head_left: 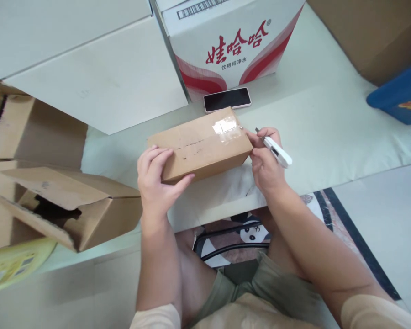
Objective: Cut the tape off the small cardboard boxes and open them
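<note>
A small taped brown cardboard box [200, 144] lies on the pale table [329, 132] in front of me. My left hand [155, 180] grips the box's near-left end, fingers over the top and thumb on the front face. My right hand [265, 157] is at the box's right end, closed round a white utility knife [277, 151] whose tip points up and left toward the taped corner. Clear tape [226, 124] shines on the box's top right.
A phone [227, 99] lies face up just behind the box. A white and red printed carton [231, 41] stands at the back. An opened brown box [71, 208] sits at the left. A blue bin [402, 93] is at the right edge.
</note>
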A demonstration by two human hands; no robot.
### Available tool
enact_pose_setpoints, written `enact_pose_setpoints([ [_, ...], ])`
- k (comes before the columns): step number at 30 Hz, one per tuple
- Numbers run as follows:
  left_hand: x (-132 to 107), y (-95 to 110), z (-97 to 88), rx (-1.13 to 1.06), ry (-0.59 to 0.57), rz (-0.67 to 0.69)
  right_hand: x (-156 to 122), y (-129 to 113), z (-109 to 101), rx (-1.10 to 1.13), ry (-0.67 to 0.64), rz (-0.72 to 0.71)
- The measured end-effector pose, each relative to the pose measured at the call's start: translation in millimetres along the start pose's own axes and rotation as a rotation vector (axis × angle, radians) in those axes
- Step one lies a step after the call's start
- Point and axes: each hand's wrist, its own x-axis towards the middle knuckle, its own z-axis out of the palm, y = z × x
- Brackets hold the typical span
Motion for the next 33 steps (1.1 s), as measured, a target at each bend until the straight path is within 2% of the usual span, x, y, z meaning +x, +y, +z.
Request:
enact_pose_setpoints([
  [5,-1,-6,-1.3,-0.032,0.103,-0.059,4,2,-9,-0.108,0.151,0.028],
  [9,-6,-16,-9.9,-0.055,0.265,-0.062,8,5,-10,-0.119,0.183,0.096],
  [14,-8,-27,-10.4,-0.160,0.456,-0.127,8,4,-6,-0.075,0.074,0.157],
  [19,-1,-24,-3.5,-0.280,0.593,-0.221,2,0,1,-0.042,-0.029,0.144],
  [24,0,-17,-5.5,-0.490,0.502,-0.318,0,0,4,-0.022,-0.098,0.062],
  [27,-4,-12,-2.6,-0.659,0.411,-0.444,-1,0,7,0.010,-0.115,0.009],
  [30,-11,-6,8.8,-0.767,0.326,-0.589,-4,-1,11,0.006,-0.170,-0.035],
  [33,-20,-2,26.9,-0.849,0.189,-0.717,-8,-3,13,0.007,-0.223,-0.079],
])
